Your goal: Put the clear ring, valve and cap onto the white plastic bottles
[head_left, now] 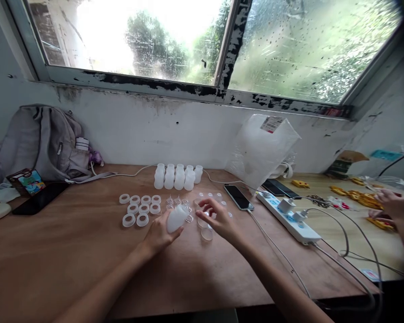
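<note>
My left hand (160, 234) is wrapped round a small frosted-white plastic bottle (176, 219), tilted with its neck up and to the right. Just right of the bottle, my right hand (219, 219) hovers with fingers curled but apart, and nothing shows between them. Several white screw rings (128, 220) lie in rows left of my left hand. Clear teat-shaped pieces (177, 200) stand behind the held bottle, partly hidden by it. Clear round caps (207, 233) lie under and beside my right hand, with small clear discs (223, 203) beyond. Several like bottles (179, 177) stand grouped near the wall.
A phone (238, 197) on a cable and a white power strip (289, 219) lie to the right. A plastic bag (261, 150) leans on the wall. A backpack (42, 141) and dark tablet (40, 198) sit left. Another person's hands (392, 206) handle yellow parts (362, 197) far right.
</note>
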`<state>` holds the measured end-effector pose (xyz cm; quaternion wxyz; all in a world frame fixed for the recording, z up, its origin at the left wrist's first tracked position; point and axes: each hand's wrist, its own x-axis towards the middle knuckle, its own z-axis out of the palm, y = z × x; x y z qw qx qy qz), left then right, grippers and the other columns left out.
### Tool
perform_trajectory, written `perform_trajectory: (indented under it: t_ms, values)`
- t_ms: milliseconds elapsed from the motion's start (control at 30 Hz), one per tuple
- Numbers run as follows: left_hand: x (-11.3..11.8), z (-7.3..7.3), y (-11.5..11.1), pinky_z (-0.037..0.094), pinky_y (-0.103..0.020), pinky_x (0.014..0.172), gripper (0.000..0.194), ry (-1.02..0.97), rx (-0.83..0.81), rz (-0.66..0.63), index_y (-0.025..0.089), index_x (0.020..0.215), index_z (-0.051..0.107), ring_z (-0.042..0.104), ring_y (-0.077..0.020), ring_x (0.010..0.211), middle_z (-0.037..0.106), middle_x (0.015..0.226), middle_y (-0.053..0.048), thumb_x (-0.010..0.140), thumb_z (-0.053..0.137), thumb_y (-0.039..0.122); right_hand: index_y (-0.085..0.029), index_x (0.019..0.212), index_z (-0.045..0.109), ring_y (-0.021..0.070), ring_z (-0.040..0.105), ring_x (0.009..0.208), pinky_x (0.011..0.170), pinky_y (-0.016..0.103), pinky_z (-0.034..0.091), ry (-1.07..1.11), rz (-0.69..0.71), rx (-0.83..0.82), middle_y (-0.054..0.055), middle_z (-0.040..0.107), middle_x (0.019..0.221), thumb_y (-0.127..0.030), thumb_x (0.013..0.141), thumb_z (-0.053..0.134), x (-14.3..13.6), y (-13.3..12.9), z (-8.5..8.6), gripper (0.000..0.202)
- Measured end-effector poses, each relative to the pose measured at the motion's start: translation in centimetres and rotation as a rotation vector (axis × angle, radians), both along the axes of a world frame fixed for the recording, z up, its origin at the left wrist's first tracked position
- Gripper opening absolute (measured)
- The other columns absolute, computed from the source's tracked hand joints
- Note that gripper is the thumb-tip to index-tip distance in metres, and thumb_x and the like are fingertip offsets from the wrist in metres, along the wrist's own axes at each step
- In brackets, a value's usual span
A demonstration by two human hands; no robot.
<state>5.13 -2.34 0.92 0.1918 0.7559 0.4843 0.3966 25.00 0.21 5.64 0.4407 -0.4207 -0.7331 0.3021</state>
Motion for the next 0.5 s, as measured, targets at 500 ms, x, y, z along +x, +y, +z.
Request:
perform_trajectory:
  t_ms: [500]
  values:
    - [-0.9, -1.5, 1.2, 0.047, -0.031, 0.076, 0.056, 0.076, 0.143, -0.034, 0.026, 0.116, 0.041, 0.056, -0.0188, 0.088, 0.055, 0.099, -0.003, 0.065, 0.063, 0.037, -0.020, 0.095, 0.054, 0.0129, 0.056, 0.054, 0.051, 0.026, 0.047, -0.186, -0.062, -0.132, 0.002, 0.058, 0.073, -0.037, 0.074, 0.054, 3.8, -0.4, -3.1, 0.026]
